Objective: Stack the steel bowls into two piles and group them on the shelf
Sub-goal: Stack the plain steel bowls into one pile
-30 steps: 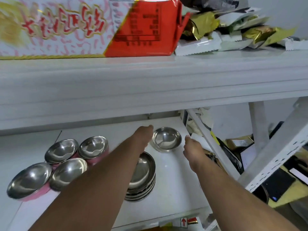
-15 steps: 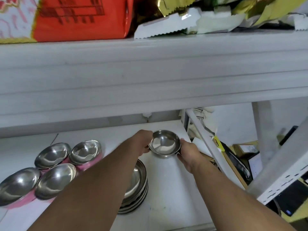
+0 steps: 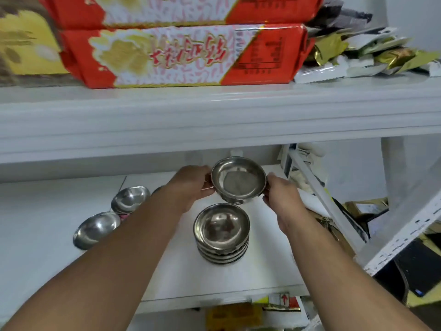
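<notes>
A white shelf board [image 3: 238, 278], smooth and matte, carries the bowls, with a thick white upper shelf [image 3: 214, 115] running across above it. On that upper shelf lie red, white and gold printed packages [image 3: 181, 56], glossy and flat-sided, and at 2 o'clock from them a heap of crumpled gold and white foil sachets [image 3: 362, 56]. A white metal brace [image 3: 319, 199] slants down at the shelf's right end, and past it, toward 4 o'clock, sits a jumble of boxes and dark items too cluttered to name.

At the middle of the view a single steel bowl [image 3: 238, 181] is held clear of the board, tilted so its round polished interior faces the viewer. The left hand [image 3: 191, 186] grips its left rim, fingers closed against the metal; the right hand [image 3: 282, 194] clasps the right rim the same way. Both bare forearms reach in from the lower edge.

Just at 6 o'clock from the held bowl stands a pile of steel bowls [image 3: 222, 235], nested several deep, their rims showing as stacked bright bands. The held bowl's underside sits just above the pile's far rim; I cannot tell if they touch.

Toward 9 o'clock, well apart from the pile, two more shiny bowls rest on the board: a nearer bowl [image 3: 96, 229] and a farther bowl [image 3: 130, 199], each with a bit of pink beneath it, both partly hidden by the left forearm.
</notes>
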`<state>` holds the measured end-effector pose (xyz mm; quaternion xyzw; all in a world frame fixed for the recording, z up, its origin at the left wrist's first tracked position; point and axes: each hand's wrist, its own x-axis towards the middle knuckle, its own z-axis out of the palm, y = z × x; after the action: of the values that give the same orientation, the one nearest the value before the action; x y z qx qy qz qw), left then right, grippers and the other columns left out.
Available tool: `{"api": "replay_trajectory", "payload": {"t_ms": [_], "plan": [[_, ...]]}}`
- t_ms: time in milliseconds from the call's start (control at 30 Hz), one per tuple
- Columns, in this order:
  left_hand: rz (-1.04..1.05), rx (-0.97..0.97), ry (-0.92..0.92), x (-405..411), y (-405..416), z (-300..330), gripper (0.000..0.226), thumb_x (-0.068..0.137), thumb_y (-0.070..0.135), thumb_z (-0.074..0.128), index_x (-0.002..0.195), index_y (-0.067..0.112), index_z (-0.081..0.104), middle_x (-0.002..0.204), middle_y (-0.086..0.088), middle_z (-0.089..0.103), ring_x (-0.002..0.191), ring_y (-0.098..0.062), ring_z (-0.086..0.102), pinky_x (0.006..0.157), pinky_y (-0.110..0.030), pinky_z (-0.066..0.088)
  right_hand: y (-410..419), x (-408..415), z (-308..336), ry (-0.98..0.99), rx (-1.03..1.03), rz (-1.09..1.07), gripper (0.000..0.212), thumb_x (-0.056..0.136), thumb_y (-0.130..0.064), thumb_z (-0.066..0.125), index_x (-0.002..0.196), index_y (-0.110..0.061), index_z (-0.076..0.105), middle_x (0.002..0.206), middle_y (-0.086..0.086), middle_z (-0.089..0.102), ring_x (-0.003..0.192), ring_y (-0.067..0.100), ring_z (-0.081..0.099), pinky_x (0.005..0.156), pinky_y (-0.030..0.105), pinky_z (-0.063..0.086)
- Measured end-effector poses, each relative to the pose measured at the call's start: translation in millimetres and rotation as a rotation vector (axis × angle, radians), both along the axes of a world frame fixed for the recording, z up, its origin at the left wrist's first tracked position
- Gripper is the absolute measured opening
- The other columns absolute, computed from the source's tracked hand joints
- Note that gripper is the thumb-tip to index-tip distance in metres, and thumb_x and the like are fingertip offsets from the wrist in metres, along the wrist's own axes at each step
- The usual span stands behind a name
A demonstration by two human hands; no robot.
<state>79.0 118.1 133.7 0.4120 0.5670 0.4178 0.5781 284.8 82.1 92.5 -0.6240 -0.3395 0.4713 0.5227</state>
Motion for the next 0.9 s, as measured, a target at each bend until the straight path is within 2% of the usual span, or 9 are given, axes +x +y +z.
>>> {"api": "replay_trajectory", "payload": {"t_ms": [167, 233, 300, 400, 567, 633, 700, 800, 900], "plan": [[0.017, 0.019, -0.064, -37.9, -35.3, -4.8, 0.028, 0.100, 0.019, 0.053, 0.112, -0.001, 0.069, 0.104, -0.018, 0.071, 0.091, -0.025, 0.070, 0.085, -0.038, 0.060, -36.1, -29.4, 8.8, -0.099, 0.060, 0.079, 0.026, 0.087, -0.035, 0.045, 0.079, -0.015, 0.059, 0.083, 0.005, 0.053, 0.083, 0.020, 0.048, 0.078, 0.038, 0.040], [0.014, 0.012, -0.091, -48.3, -48.4, -12.4, 0.025, 0.101, 0.018, 0.052, 0.108, 0.000, 0.068, 0.093, -0.012, 0.071, 0.080, -0.019, 0.072, 0.073, -0.032, 0.064, -47.7, -37.1, 6.7, -0.131, 0.053, 0.103, 0.026, 0.087, -0.036, 0.045, 0.079, -0.018, 0.062, 0.081, 0.010, 0.058, 0.084, 0.021, 0.052, 0.078, 0.039, 0.044], [-0.008, 0.000, -0.092, -55.0, -60.1, -21.7, 0.019, 0.100, 0.018, 0.054, 0.095, 0.006, 0.068, 0.082, -0.007, 0.072, 0.068, -0.014, 0.072, 0.062, -0.028, 0.062, -56.6, -42.3, 0.7, -0.156, 0.033, 0.096, 0.046, 0.096, -0.040, 0.045, 0.082, -0.004, 0.069, 0.088, 0.018, 0.074, 0.085, 0.021, 0.062, 0.086, 0.041, 0.054], [-0.024, -0.041, -0.074, -59.7, -69.5, -35.9, 0.017, 0.100, 0.018, 0.055, 0.098, 0.009, 0.069, 0.087, -0.006, 0.074, 0.078, -0.016, 0.071, 0.063, -0.027, 0.060, -67.0, -47.6, -8.4, -0.192, 0.005, 0.084, 0.051, 0.105, -0.042, 0.042, 0.092, -0.005, 0.075, 0.099, 0.007, 0.079, 0.090, 0.014, 0.069, 0.085, 0.034, 0.053], [-0.092, -0.030, -0.028, -60.7, -80.9, -50.0, 0.016, 0.093, 0.020, 0.058, 0.089, 0.013, 0.072, 0.086, -0.001, 0.075, 0.080, -0.013, 0.070, 0.065, -0.024, 0.057, -75.4, -48.9, -21.4, -0.258, -0.036, 0.057, 0.050, 0.108, -0.041, 0.040, 0.071, -0.019, 0.066, 0.078, -0.005, 0.064, 0.076, 0.011, 0.057, 0.063, 0.024, 0.038], [-0.103, -0.009, 0.018, -59.1, -83.8, -53.7, 0.016, 0.093, 0.019, 0.057, 0.086, 0.015, 0.070, 0.089, -0.003, 0.071, 0.083, -0.014, 0.066, 0.065, -0.023, 0.057, -78.2, -49.3, -25.4, -0.259, -0.055, 0.050, 0.048, 0.108, -0.041, 0.041, 0.070, -0.024, 0.063, 0.079, -0.010, 0.060, 0.075, 0.003, 0.052, 0.063, 0.025, 0.037], [-0.086, -0.003, 0.054, -58.8, -84.1, -58.1, 0.019, 0.094, 0.018, 0.057, 0.082, 0.018, 0.071, 0.088, -0.002, 0.069, 0.080, -0.014, 0.064, 0.069, -0.027, 0.055, -80.3, -49.4, -29.7, -0.245, -0.086, 0.048, 0.045, 0.108, -0.041, 0.041, 0.071, -0.027, 0.062, 0.082, -0.015, 0.058, 0.078, 0.000, 0.051, 0.077, 0.031, 0.039], [-0.067, 0.010, 0.103, -60.4, -86.0, -65.0, 0.020, 0.094, 0.017, 0.056, 0.078, 0.019, 0.069, 0.083, -0.001, 0.064, 0.076, -0.013, 0.059, 0.072, -0.029, 0.052, -84.9, -50.4, -35.8, -0.209, -0.139, 0.062, 0.030, 0.108, -0.042, 0.042, 0.098, -0.027, 0.067, 0.091, -0.015, 0.058, 0.095, 0.015, 0.058, 0.092, 0.037, 0.037], [0.022, 0.029, 0.120, -60.1, -92.2, -79.5, 0.024, 0.094, 0.015, 0.049, 0.072, 0.024, 0.056, 0.080, 0.002, 0.052, 0.077, -0.017, 0.051, 0.076, -0.035, 0.046, -91.2, -52.7, -40.8, -0.098, -0.212, 0.022, 0.047, 0.107, -0.041, 0.044, 0.144, -0.014, 0.055, 0.136, 0.005, 0.062, 0.129, 0.030, 0.055, 0.111, 0.045, 0.042]]}}
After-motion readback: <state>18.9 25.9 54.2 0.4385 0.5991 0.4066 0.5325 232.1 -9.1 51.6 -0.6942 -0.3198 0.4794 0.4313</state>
